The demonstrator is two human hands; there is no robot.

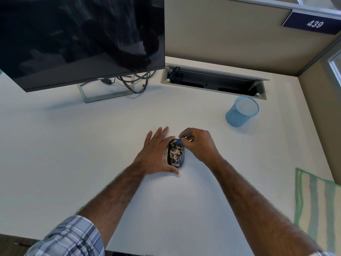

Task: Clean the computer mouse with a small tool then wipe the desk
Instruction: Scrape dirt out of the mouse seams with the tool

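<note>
Position of work: the computer mouse, one in number, lies on the white counter between the two hands, its black top covered with tan specks. A few specks lie on the counter just beside it.

Left hand: fingers straight and flat on the counter along the mouse's left side, thumb hooked round its near end, bracing it.

Right hand: fingers clenched in a pinch on one small blue tool. The tool's lower end touches the far end of the mouse.

Open room: bare counter runs wide to the left of the left fingers. More lies beyond both sets of fingers, up to the monitor stand. A further bare stretch lies nearer than the fingers, under the forearms, as far as the counter's near edge.

Edges: beyond the fingers a grey cable trough is cut into the counter, lid raised. Behind it stands a beige partition, which turns the corner and closes the counter well right of the right fingers.

Count of other items:
- One dark monitor, beyond and left of the fingers, with a loop of black cables under it.
- One blue mesh cup, beyond and right of the right fingers, well apart.
- One green striped cloth, right of and nearer than the right fingers, at the counter's right side.
- One number plate reading 439, on the partition.
</note>
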